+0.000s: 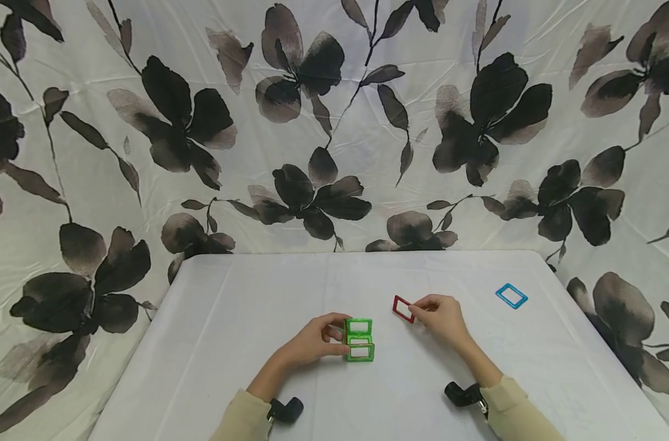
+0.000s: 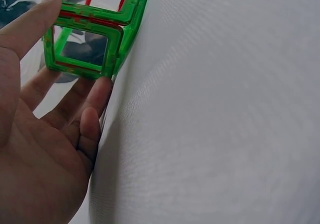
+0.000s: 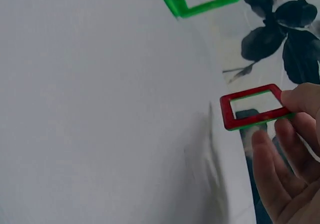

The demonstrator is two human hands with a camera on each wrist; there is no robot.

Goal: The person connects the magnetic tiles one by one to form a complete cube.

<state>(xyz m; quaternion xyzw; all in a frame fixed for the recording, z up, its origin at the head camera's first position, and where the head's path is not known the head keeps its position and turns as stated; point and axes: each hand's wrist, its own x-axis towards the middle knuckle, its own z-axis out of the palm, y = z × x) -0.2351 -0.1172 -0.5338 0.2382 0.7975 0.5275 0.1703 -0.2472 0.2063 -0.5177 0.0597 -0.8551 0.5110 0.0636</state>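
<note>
In the head view my left hand (image 1: 311, 340) grips a small block built of green magnetic tiles (image 1: 359, 344) on the white table. The left wrist view shows the thumb on the upper side of the green block (image 2: 120, 39) and fingers under its lower edge; some red edging shows on it. To the right, my right hand (image 1: 440, 315) pinches a red open-framed magnetic tile (image 1: 396, 305) by one side, tilted above the table. A thin green edge runs along the red tile (image 3: 228, 115) in the right wrist view, where other fingers sit apart below it.
A blue open-framed tile (image 1: 506, 300) lies flat on the table at the far right. The white-covered table (image 1: 246, 275) ends at the back against a floral cloth (image 1: 312, 202). Black wrist devices (image 1: 286, 410) sit at both sleeves.
</note>
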